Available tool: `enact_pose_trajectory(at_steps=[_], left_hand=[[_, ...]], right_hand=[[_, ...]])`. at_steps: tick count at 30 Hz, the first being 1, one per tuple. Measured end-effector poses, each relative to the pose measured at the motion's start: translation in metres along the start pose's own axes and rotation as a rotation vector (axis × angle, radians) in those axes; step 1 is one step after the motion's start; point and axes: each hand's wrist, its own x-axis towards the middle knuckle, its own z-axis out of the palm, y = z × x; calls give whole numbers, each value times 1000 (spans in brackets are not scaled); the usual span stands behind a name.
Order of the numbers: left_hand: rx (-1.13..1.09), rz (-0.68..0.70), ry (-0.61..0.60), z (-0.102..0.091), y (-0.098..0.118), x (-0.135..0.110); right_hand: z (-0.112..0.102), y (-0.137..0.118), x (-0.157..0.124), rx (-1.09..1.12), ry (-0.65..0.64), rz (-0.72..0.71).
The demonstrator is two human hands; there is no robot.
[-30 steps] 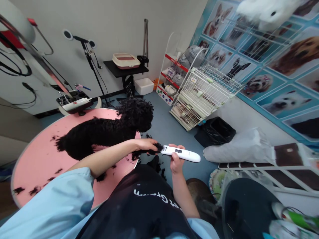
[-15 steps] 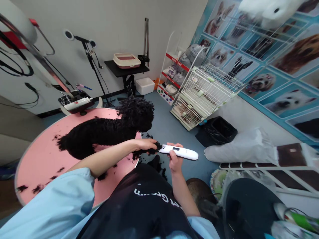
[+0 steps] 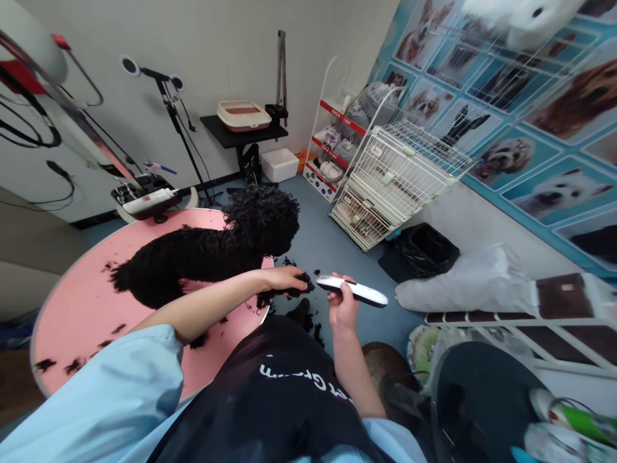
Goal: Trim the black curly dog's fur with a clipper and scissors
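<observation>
On the round pink table (image 3: pixel 87 276) is a curly black dog (image 3: pixel 193 254), its head toward the far edge. My left hand (image 3: pixel 284 278) is closed around the dog's front leg (image 3: pixel 304 283), which reaches out past the table's right edge. In my right hand (image 3: pixel 343 308) is a white pet clipper (image 3: pixel 359 291), gripped round its body, its blade end pointing left at the leg. A small gap separates the blade from the fur. A loose tuft of black hair (image 3: pixel 317 272) shows near the blade.
Cut black hair (image 3: pixel 74 365) lies on the table. A tool holder (image 3: pixel 149 200) with a white device is fixed at the far rim. Beyond are a white wire cage (image 3: pixel 395 173), a bin with a black bag (image 3: pixel 424 251) and a shelf rack (image 3: pixel 337 145). A dark round seat (image 3: pixel 482 405) stands at lower right.
The clipper has moved slightly right, off the leg's fur, and rolled so its display is no longer seen. My left hand keeps its hold on the leg.
</observation>
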Motion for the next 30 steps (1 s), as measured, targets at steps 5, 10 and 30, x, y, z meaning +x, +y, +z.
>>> enact_pose_trajectory(at_steps=[5,10,30], left_hand=[[1,-10,-1,4,1,0],[-9,-10,-10,3,1,-1],[-117,-133,151,0,2,4]], right_hand=[[-3,-3,6,8,-14,75],[1,-3,3,28,-13,108],[-2,20,-40,-322,-316,-227]])
